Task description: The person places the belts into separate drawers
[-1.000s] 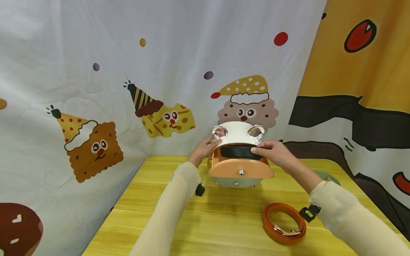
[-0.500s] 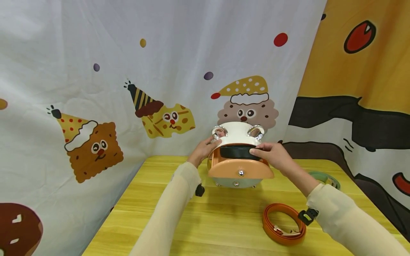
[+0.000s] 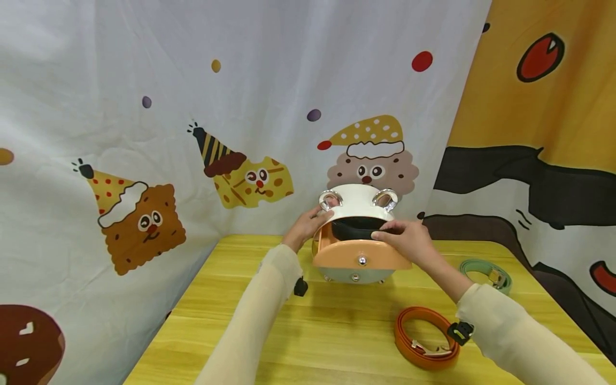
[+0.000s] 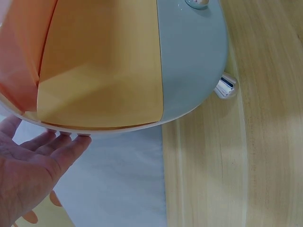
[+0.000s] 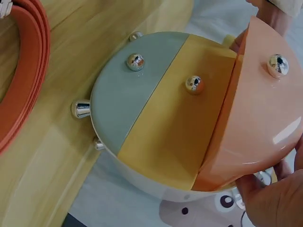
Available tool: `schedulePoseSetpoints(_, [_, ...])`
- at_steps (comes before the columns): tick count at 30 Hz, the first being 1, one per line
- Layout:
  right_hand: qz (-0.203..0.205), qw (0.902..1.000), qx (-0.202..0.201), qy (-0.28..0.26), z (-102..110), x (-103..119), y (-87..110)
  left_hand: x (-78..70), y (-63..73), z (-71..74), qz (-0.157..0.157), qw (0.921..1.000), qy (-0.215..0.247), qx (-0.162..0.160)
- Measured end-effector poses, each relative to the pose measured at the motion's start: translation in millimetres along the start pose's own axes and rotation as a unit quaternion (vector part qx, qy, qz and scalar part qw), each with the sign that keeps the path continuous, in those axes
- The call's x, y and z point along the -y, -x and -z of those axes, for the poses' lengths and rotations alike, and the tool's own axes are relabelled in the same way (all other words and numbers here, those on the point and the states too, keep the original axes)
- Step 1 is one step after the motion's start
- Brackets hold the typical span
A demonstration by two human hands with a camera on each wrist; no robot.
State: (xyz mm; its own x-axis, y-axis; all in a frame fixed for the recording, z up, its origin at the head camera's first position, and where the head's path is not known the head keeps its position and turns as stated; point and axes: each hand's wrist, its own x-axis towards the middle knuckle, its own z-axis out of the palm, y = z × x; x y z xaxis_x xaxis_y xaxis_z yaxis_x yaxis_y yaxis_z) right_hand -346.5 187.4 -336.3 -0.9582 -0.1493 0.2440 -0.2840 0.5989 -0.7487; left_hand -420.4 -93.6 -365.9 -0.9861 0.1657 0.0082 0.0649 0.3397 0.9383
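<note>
A small rounded cabinet [image 3: 356,198] with a white shell and silver ring ears stands on the table. Its top peach drawer [image 3: 358,254] is pulled out; the yellow [image 5: 165,127] and grey-green [image 4: 194,56] drawers below are closed. Inside the peach drawer lies a coiled black belt [image 3: 351,232], its back part under the white top. My right hand [image 3: 411,243] pinches the belt's right end between thumb and fingers. My left hand [image 3: 303,227] rests on the cabinet's left side; in the left wrist view its extended fingertips [image 4: 78,142] touch the shell's edge.
A coiled orange-brown belt [image 3: 401,342] with a metal buckle lies on the wooden table [image 3: 337,342], near my right wrist. Farther back at the right is a coiled green belt [image 3: 504,286]. A cartoon-printed curtain [image 3: 269,107] hangs behind the table.
My right hand has shifted slightly left and down with the black belt, which now sits lower in the drawer with its coil opening showing. More of the green belt is visible. The left hand stays put.
</note>
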Motion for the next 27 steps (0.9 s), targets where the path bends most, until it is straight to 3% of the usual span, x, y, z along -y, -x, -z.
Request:
schedulePoseSetpoints(4, [-0.007, 0.9996, -0.022, -0.016, -1.3, -2.4, 0.8, 0.8, 0.7, -0.5, 0.000, 1.0000, 0.001, 0.000])
schedulePoseSetpoints(11, [-0.015, 0.9993, -0.006, -0.034, -0.1, -2.6, 0.7, 1.3, -1.3, -0.4, -0.004, 1.0000, 0.006, -0.001])
schedulePoseSetpoints(27, [-0.017, 0.9979, -0.025, -0.057, 6.1, 0.5, 6.5, 1.3, -3.2, -0.3, 0.003, 0.9998, 0.017, -0.007])
